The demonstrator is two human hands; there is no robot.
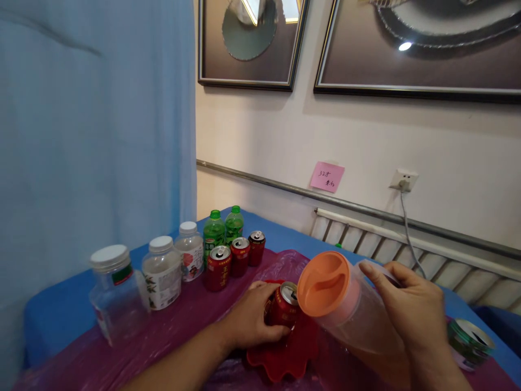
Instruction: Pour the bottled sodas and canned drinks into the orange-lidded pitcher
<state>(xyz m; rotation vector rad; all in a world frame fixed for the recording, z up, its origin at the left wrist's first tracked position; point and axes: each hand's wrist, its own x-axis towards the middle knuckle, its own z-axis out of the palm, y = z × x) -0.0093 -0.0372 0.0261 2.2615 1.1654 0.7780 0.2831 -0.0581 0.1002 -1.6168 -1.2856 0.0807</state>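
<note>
My left hand (258,320) is wrapped round a red drink can (284,310), which leans a little over a red scalloped dish (280,361). In my right hand (411,304) is the handle of a clear plastic pitcher (366,339) with an orange lid (324,282). The pitcher is tipped to the left, and its lid end is close by the can's open top. Brownish liquid shows inside it. Whether any liquid is flowing I cannot tell.
Several red cans (218,269), green-capped bottles (214,231) and white-lidded jars (161,271) stand at the left back. A green can (470,343) is at the right. Purple plastic sheeting (183,331) covers the blue table (52,320). Behind are a radiator (382,244) and power cord (409,233).
</note>
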